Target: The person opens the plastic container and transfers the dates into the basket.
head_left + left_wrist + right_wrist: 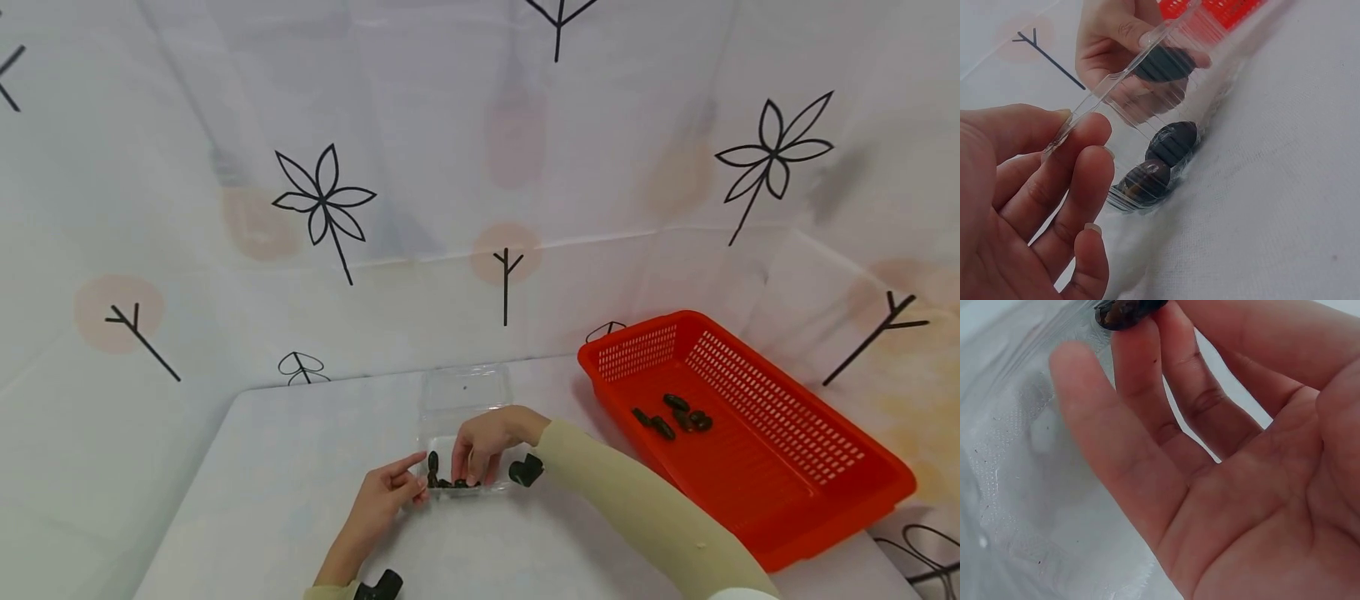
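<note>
Here, the right hand (487, 442) reaches into the clear box (444, 439), its grip pinching a dark oval piece (1163, 64) between thumb and fingers, low beside the near wall. The left hand (384, 498) comes in from the left, its grip pinching the box's left rim. Other dark pieces (1172, 144) sit along the box's left and near edges. The lid (465, 387) lies folded back, its outer edge close to the desk's (262, 467) far edge and the patterned cloth (420, 167). White surface spreads from the left hand to the desk's left edge; a narrower strip separates the box from the red basket (757, 475), where several loose pieces (677, 402) lie towards the far end.
</note>
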`<action>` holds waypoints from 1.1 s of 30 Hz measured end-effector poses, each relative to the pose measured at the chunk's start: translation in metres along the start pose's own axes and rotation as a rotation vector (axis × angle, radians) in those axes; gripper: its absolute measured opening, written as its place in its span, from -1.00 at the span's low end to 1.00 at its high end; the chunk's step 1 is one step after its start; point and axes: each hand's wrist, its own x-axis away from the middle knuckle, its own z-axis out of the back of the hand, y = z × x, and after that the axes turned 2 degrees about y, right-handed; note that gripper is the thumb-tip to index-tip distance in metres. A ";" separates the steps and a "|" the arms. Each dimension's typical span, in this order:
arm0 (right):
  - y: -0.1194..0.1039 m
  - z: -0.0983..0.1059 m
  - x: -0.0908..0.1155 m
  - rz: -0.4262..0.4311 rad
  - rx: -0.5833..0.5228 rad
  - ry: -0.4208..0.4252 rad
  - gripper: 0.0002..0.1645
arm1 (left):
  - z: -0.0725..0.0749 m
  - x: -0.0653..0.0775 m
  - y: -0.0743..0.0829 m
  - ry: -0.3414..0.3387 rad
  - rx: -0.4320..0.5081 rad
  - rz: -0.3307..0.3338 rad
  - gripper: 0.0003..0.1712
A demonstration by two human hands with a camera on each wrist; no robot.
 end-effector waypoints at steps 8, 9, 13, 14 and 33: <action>-0.002 -0.002 0.003 0.037 -0.030 -0.019 -0.78 | 0.001 0.002 -0.001 0.020 -0.001 0.008 -0.42; -0.001 -0.002 0.003 0.043 -0.032 -0.018 -0.77 | 0.001 0.002 -0.001 0.021 0.001 0.008 -0.43; -0.001 -0.003 0.005 0.062 -0.035 -0.006 -0.76 | 0.001 0.002 -0.001 0.022 0.002 0.012 -0.44; 0.000 -0.003 0.005 0.068 -0.033 0.002 -0.75 | 0.000 0.002 0.000 0.021 0.005 0.011 -0.44; 0.003 0.005 0.035 0.234 -0.029 0.251 -0.67 | 0.000 0.000 -0.005 -0.022 0.029 0.021 -0.46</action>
